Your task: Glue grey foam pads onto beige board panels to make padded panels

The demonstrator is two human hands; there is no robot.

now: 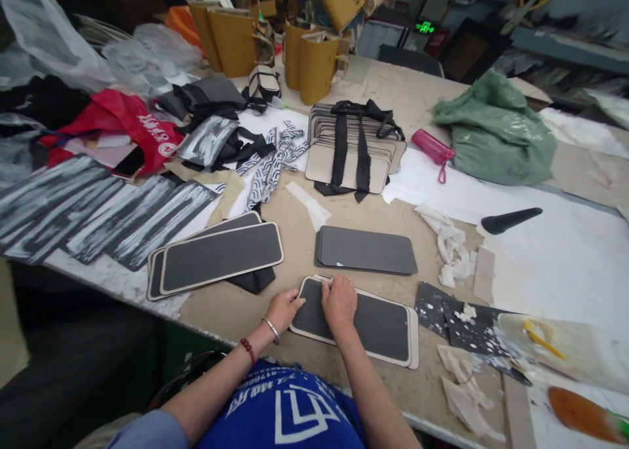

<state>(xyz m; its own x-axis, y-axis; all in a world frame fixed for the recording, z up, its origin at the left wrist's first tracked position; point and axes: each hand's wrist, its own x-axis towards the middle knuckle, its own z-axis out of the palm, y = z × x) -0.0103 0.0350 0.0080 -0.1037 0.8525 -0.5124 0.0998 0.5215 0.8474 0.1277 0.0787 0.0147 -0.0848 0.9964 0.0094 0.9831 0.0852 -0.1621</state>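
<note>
A black rounded panel with a beige border (pixel 378 318) lies in front of me, slightly askew on top of another beige-edged piece (pixel 414 344). At its left end my left hand (pixel 284 312) is closed on the corner, thumb on top and the other fingers mostly hidden. My right hand (pixel 340 301) bends over the panel's far edge, fingers closed together against it; the fingertips are partly hidden. Just beyond lies a small stack of plain dark grey panels (pixel 366 249). To the left, more black panels with beige borders (pixel 221 259) overlap each other.
White-smeared black strips (pixel 162 219) lie at left. Behind are beige panels with black straps (pixel 351 160) and mustard-coloured bags (pixel 314 62). At right are a pink pouch (pixel 432 147), a green sack (pixel 496 134), a black tapered object (pixel 511 221), glue-spotted scraps (pixel 472 328) and a brush (pixel 582 409).
</note>
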